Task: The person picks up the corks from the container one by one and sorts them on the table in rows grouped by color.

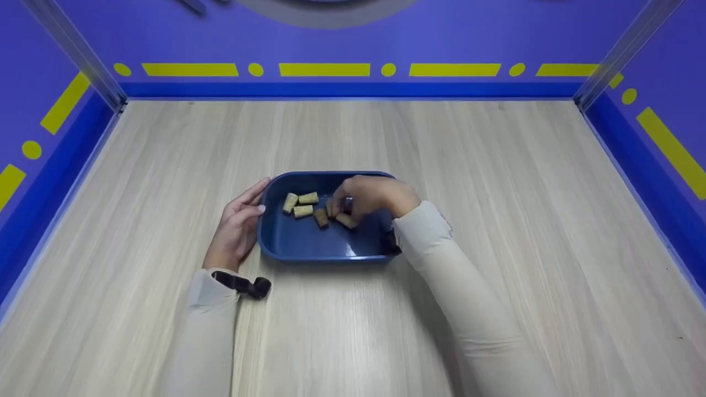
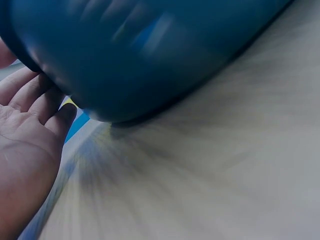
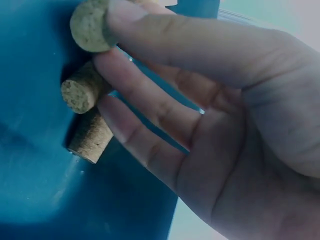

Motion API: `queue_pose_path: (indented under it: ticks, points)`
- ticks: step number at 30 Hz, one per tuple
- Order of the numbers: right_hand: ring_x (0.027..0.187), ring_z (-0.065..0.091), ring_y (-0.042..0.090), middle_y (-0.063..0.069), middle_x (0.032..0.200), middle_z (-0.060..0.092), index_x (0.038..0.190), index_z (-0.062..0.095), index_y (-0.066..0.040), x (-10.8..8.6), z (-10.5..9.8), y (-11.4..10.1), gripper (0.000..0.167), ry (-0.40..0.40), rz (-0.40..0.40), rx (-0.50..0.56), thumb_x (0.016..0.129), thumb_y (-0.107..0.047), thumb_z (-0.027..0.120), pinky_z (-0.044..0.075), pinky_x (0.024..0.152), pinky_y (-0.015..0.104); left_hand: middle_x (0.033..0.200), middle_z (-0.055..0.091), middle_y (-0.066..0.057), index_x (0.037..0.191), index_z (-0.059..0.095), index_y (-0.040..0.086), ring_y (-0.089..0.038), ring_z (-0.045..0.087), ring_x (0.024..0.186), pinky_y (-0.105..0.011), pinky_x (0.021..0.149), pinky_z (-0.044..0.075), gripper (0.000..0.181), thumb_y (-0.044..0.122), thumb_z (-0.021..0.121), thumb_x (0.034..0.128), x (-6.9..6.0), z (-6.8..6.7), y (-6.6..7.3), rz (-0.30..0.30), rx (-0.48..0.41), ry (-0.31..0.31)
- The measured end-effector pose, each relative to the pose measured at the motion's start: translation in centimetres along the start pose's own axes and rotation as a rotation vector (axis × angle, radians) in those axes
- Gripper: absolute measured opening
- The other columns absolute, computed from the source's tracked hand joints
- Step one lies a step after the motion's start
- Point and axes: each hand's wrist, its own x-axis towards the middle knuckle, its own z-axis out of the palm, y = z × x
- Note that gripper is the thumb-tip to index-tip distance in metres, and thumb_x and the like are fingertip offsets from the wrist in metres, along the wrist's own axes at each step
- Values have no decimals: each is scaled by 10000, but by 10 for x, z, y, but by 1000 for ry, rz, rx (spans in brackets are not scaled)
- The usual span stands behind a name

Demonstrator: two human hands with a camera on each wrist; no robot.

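Head view: at centre, the right hand (image 1: pixel 378 194) is inside the blue bin (image 1: pixel 303 245); the left hand (image 1: pixel 237 229), fingers extended, touches its left side. Left wrist: that contact shows upper left. Right wrist: thumb and fingers pinch a cork (image 3: pixel 90 26), upper left, two more corks (image 3: pixel 77 95) just below.

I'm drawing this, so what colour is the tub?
The tub is dark blue, clearest in the head view.
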Motion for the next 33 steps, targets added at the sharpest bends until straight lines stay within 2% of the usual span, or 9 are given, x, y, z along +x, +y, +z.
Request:
queue_pose_path:
  ticks: [3,10,12,16,19,22,25,33]
  points:
    - [934,571,129,-2,1127,671,1085,717,-148,-3,-4,1,277,13,-39,34,817,-82,698,503,849,310,1384,544,-61,1443,312,-102,-111,506,1280,-252,1004,453,586,-122,426,868,1,0,0,6,-1,-2]
    - [855,557,137,26,1139,672,1151,708,-138,-16,-17,1,385,51,-47,106,801,17,663,477,670,236,1358,567,-35,1438,330,-94,-105,511,1274,-259,1030,432,575,-122,429,872,2,-1,-1,12,-4,-18]
    - [884,567,157,32,1157,667,1179,694,-123,-21,-22,1,413,73,-40,111,798,29,655,486,687,252,1353,570,-31,1437,333,-92,-108,513,1271,-258,1029,433,573,-121,433,873,2,-2,-1,16,-6,-23]
    - [991,597,199,46,1228,642,1201,679,-91,-31,-29,3,400,131,-35,111,811,2,673,524,822,314,1359,565,-38,1436,348,-84,-118,513,1272,-258,1009,448,574,-115,439,870,2,-3,-1,14,-2,-23]
    - [986,627,204,54,1262,604,1199,680,-88,-38,-32,6,398,164,-26,140,809,-6,686,536,834,334,1361,564,-42,1431,366,-77,-119,514,1272,-256,995,459,569,-116,435,868,1,-3,-1,10,2,-14]
    - [945,659,204,70,1253,568,1199,678,-85,-45,-36,12,403,187,-32,174,805,-2,690,545,785,312,1353,571,-36,1424,382,-72,-119,519,1266,-250,990,461,561,-121,430,867,2,-3,-1,11,-3,-8]
    - [973,675,230,87,1232,550,1197,674,-77,-52,-39,20,394,209,-54,191,810,-7,689,550,798,311,1342,580,-23,1416,403,-63,-115,524,1260,-242,982,465,553,-123,430,866,2,-3,-2,13,-11,-8]
    - [1032,657,253,95,1203,649,1227,635,-54,-65,-42,42,388,263,-87,236,841,-29,620,552,813,358,1329,587,-19,1412,407,-67,-103,526,1253,-229,977,463,553,-122,436,862,2,-2,-2,18,-5,3]
